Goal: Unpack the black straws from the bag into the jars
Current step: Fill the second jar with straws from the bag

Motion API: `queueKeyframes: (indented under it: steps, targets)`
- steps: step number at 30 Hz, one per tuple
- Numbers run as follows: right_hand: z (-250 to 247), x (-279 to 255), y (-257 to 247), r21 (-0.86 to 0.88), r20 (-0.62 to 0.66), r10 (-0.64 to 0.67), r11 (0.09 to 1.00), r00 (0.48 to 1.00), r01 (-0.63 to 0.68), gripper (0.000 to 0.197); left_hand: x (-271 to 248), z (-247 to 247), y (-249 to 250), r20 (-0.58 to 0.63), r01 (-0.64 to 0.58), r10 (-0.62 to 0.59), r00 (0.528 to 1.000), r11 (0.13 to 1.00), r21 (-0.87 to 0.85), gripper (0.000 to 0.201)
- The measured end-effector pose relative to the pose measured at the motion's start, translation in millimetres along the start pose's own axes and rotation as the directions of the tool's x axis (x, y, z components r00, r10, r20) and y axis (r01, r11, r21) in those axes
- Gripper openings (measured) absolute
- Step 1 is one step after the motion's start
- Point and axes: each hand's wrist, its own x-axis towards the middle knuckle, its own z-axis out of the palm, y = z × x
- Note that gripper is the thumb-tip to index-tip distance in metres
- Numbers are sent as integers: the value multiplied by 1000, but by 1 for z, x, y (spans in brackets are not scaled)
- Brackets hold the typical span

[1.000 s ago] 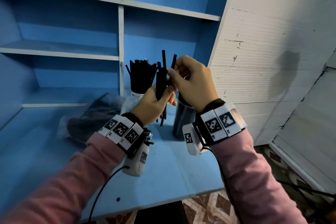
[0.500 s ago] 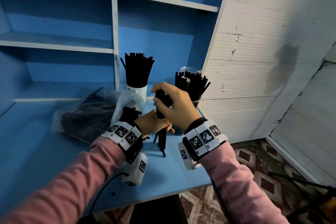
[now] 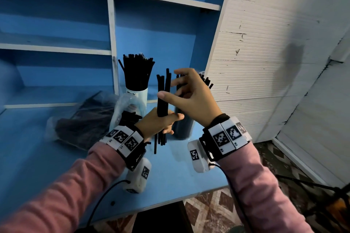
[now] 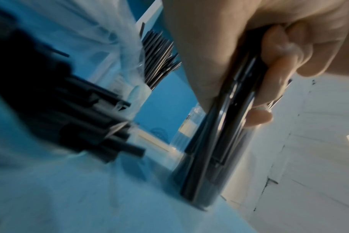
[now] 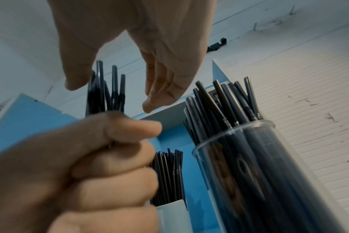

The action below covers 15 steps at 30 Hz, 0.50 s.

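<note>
over the table, left hand [image 3: 159,123] grips straws [image 3: 162,100] upright.

left hand [image 5: 86,165] gripping straws [image 5: 106,89]; right hand [image 5: 130,47] spread

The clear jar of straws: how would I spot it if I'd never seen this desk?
Find the blue desk below the blue shelves. The clear jar stands near its right edge, by the white wall, behind the right hand. Unlike the white jar further back, you see straws through its side.
</note>
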Motion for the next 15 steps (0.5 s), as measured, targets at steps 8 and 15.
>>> queueKeyframes:
  steps: [8,15]
  targets:
    - [2,-10,7,-69,-141,-119,992,983,110,24,11,-6,7,-234,-156,108,966,968,-197,37]
    - [34,-26,36,-477,179,9,875,984,79,17,20,-19,11,-437,-156,51,898,966,-208,52]
